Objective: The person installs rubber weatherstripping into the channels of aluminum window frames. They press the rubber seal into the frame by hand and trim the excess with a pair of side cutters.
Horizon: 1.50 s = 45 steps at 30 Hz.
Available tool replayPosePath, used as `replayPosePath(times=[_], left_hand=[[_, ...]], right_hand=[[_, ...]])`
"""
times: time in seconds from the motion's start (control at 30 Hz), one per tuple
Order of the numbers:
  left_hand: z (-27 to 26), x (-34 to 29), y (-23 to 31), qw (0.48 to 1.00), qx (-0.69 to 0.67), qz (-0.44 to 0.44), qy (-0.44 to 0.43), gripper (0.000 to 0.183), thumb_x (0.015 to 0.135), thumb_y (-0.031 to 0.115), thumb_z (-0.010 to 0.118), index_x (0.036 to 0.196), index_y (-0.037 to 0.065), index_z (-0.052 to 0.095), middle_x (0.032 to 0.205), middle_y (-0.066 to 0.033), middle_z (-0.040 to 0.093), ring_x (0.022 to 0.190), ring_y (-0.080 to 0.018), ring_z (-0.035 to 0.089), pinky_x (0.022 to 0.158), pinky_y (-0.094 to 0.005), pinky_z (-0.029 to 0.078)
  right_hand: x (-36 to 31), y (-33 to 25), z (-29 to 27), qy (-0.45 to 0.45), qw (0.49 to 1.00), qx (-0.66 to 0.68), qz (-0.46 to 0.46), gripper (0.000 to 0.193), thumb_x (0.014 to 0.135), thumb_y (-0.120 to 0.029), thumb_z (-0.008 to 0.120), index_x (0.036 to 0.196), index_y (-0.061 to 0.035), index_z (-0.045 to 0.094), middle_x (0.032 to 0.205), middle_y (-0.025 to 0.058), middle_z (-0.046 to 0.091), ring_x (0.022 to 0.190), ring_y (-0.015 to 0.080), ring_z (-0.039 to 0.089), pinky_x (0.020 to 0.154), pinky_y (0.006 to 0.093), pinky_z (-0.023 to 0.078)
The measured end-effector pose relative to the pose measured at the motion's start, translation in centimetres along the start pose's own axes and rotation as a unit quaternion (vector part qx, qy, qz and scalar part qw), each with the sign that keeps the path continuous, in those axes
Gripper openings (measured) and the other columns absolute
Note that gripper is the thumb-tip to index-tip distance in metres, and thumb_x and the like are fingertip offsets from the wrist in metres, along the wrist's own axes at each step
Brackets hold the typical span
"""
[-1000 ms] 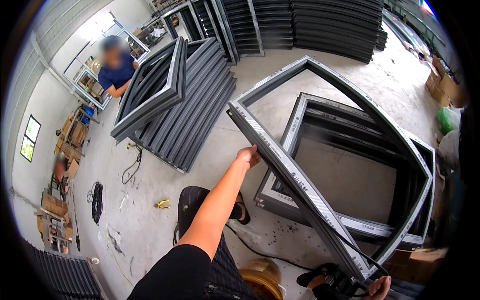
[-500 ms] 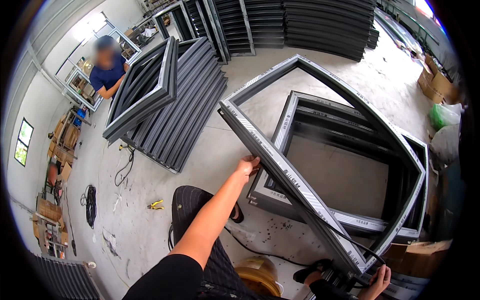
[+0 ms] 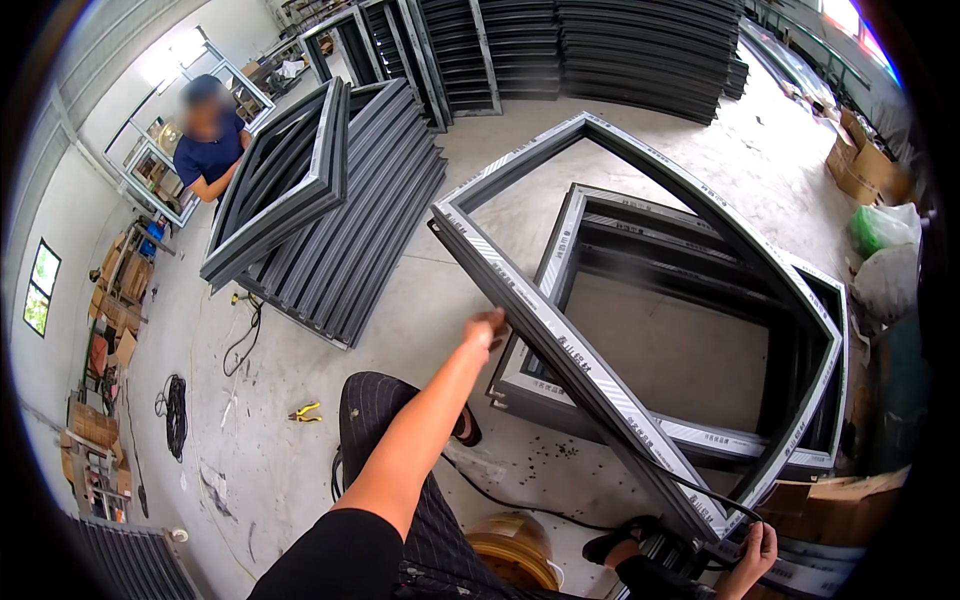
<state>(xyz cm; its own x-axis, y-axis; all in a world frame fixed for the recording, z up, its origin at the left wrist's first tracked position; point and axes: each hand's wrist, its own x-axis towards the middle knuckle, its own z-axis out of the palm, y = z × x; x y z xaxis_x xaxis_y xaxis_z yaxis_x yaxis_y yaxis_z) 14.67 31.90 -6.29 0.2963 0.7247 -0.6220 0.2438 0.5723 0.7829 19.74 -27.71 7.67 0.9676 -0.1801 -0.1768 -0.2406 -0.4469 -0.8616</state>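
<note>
A large dark grey window frame, with pale printed film on its faces, lies askew over similar stacked frames. My left hand is closed at its near left side, the fingertips partly hidden by the profile. At the frame's lower right corner my right hand pinches a thin black rubber strip. This strip runs from there up along the near side of the frame; where its other end lies I cannot tell.
Behind on the left, a co-worker stands by another frame stack. Yellow pliers and a black cable coil lie on the floor. A yellow bucket stands between my legs; a cardboard box is at right.
My left hand has shifted slightly left along with the view, its thumb less visible on the frame. My right hand still pinches the strip at the corner.
</note>
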Motion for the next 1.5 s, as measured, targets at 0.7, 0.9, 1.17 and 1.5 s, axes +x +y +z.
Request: replayPosePath(times=[0.7,0.9,1.17,1.5], left_hand=[[2.0,-6.3,-2.9,0.935,0.285,0.187,-0.100,0.077,0.078,0.021,0.080,0.138,-0.008,0.040,0.140,-0.0248,0.046,0.129,-0.0325,0.046,0.105,-0.0385,0.036],[2.6,-6.4,-3.1,0.942,0.263,0.177,-0.110,0.081,0.074,0.021,0.083,0.136,-0.007,0.041,0.137,-0.0225,0.049,0.128,-0.0329,0.047,0.106,-0.0376,0.036],[2.1,-5.4,-3.9,0.835,0.499,0.231,-0.034,0.083,0.071,0.040,0.082,0.134,0.003,0.043,0.130,-0.0200,0.055,0.120,-0.0361,0.053,0.098,-0.0437,0.044],[4.6,-19.7,-10.7,0.872,0.364,0.326,0.011,0.024,0.088,0.018,0.062,0.103,0.000,0.056,0.104,-0.0139,0.064,0.091,-0.0299,0.061,0.078,-0.0407,0.049]], right_hand=[[0.2,6.0,-1.5,-0.116,0.992,-0.019,-0.044,0.017,0.090,-0.012,0.066,0.098,0.0032,0.063,0.073,-0.0037,0.055,0.062,0.0025,0.046,0.052,0.0181,0.035],[-1.0,6.5,-1.6,-0.120,0.992,0.007,-0.044,0.012,0.088,-0.007,0.066,0.094,0.0037,0.064,0.077,-0.0008,0.057,0.062,0.0044,0.047,0.052,0.0206,0.037],[-0.9,6.9,-1.4,-0.100,0.983,-0.069,-0.141,0.012,0.084,-0.006,0.067,0.088,0.0041,0.062,0.074,0.0041,0.056,0.065,0.0104,0.051,0.059,0.0248,0.041],[-2.0,2.8,-1.5,-0.081,0.976,-0.047,-0.195,0.017,0.073,0.005,0.068,0.086,0.0012,0.058,0.080,0.0052,0.054,0.072,0.0147,0.053,0.068,0.0262,0.044]])
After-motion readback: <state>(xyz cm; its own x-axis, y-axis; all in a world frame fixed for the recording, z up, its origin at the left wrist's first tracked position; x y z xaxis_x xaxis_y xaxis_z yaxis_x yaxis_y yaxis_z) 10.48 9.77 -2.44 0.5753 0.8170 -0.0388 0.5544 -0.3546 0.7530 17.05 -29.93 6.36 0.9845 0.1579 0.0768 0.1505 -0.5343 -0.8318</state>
